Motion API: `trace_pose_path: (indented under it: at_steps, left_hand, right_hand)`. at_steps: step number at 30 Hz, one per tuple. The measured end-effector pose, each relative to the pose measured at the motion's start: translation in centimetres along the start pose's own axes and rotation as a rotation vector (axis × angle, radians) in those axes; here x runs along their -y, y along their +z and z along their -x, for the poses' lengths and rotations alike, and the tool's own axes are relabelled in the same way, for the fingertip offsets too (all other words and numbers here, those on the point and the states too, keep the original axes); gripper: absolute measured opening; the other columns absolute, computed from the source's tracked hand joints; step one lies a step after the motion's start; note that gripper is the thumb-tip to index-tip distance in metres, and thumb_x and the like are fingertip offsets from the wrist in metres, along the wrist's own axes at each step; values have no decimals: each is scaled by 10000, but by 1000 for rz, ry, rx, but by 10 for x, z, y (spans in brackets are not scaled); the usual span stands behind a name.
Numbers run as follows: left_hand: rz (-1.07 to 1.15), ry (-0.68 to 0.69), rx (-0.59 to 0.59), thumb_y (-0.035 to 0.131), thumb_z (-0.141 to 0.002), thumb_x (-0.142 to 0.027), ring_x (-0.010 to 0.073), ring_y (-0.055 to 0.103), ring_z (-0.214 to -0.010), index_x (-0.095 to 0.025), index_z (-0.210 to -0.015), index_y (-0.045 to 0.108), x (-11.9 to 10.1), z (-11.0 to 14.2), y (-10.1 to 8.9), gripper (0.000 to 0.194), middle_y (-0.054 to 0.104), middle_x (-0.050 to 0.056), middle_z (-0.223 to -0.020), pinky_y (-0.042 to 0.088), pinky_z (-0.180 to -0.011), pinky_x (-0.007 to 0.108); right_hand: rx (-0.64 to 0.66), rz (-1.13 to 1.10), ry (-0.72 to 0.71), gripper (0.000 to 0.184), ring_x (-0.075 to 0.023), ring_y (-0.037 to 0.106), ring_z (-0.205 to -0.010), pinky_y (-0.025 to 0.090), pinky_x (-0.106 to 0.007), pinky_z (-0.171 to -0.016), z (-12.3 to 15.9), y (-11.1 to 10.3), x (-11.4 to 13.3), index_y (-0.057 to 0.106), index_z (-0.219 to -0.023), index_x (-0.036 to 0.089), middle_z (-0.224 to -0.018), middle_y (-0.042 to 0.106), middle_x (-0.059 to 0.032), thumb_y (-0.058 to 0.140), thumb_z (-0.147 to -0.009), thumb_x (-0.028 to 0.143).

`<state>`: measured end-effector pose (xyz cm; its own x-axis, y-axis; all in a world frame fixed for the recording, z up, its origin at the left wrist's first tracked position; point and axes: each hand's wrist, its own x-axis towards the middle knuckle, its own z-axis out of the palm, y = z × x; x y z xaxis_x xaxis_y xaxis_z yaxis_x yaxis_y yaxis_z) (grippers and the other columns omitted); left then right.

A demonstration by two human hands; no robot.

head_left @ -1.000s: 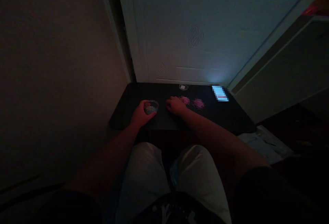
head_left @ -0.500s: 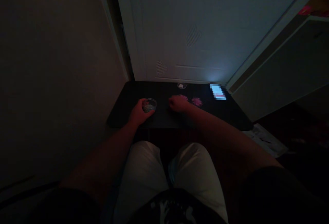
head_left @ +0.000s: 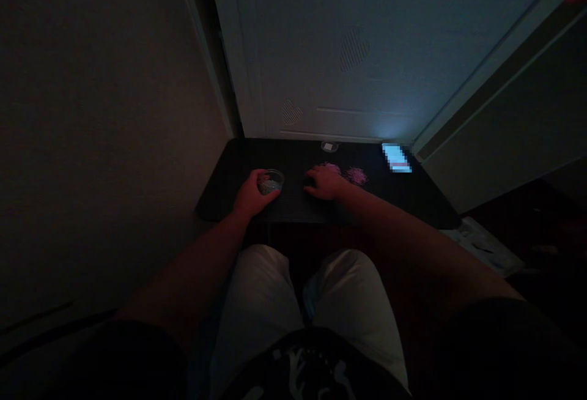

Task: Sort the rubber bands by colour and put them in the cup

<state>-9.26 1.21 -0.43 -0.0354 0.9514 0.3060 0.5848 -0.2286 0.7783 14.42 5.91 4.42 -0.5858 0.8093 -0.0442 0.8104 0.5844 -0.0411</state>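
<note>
My left hand (head_left: 250, 195) is wrapped round the near left side of a clear round bowl (head_left: 274, 187); small pale contents lie in it, too dim to make out. To the right, my right hand (head_left: 324, 182) rests low over the dark table (head_left: 293, 207), fingers apart and slightly curled, with nothing visible in them. Just behind that hand lies a pile of thin pink pieces (head_left: 334, 169), partly hidden by it. A second pink pile (head_left: 356, 175) sits to its right, beyond my forearm.
A clear round lid (head_left: 329, 146) with a white label lies at the table's back edge. At the back right a phone (head_left: 397, 158) glows. Behind the table stands a pale door (head_left: 316, 70); a wall (head_left: 114, 112) runs along the left.
The fingers of my right hand have spread from a closed fist. My left hand still holds the bowl. The whole view has shifted slightly.
</note>
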Motion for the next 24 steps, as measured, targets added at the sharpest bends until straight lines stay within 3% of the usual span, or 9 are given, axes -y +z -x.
trace_pose_path:
  at_steps: [3,7,9,12,16,21,24]
  left_hand:
    - [2,13,5,724,-619,-357,221,589,-1016,-230,-1162,444,1,0,0,624,610,79,-1128,457,-883,392]
    - [7,7,12,721,-625,-359,218,586,-1030,-230,-1160,440,1,0,0,618,606,79,-1133,452,-896,388]
    - [10,10,16,719,-629,-361,214,587,-1026,-232,-1160,439,1,0,0,614,607,77,-1134,455,-892,384]
    - [15,20,17,719,-631,-361,209,589,-1014,-232,-1160,443,0,0,-1,611,612,76,-1125,457,-884,379]
    - [16,13,6,726,-623,-353,210,590,-1012,-225,-1161,445,-1,0,-1,620,614,81,-1117,456,-881,377]
    - [2,2,14,731,-619,-352,216,590,-1009,-224,-1156,447,-1,0,-1,621,612,80,-1123,462,-869,377]
    - [-6,10,7,729,-624,-351,218,589,-1013,-227,-1155,446,-1,1,0,615,611,78,-1123,461,-870,379]
  right_hand:
    - [-63,6,-25,617,-298,482,-1142,348,-416,-965,7,2,6,514,-1205,112,-1182,554,-182,584,-751,525]
    - [-212,-188,45,880,-287,490,-1155,373,-404,-965,12,3,-7,291,-1373,108,-1267,509,-185,712,-664,414]
    - [-270,-337,120,800,-242,541,-1099,417,-377,-923,13,2,-24,251,-1384,138,-1233,548,-152,667,-726,319]
    - [-312,-483,281,561,-186,605,-971,465,-338,-842,16,0,-48,322,-1326,158,-1141,612,-114,550,-818,231]
    - [-207,-424,321,409,-192,603,-974,460,-340,-851,23,-2,-50,471,-1214,151,-1095,632,-105,544,-827,263]
    - [-79,-140,118,735,-286,472,-1170,376,-392,-970,22,-2,-16,479,-1262,117,-1260,511,-176,693,-668,492]
    - [-18,8,85,704,-312,428,-1198,348,-406,-978,14,0,-2,513,-1243,136,-1288,474,-185,668,-678,526]
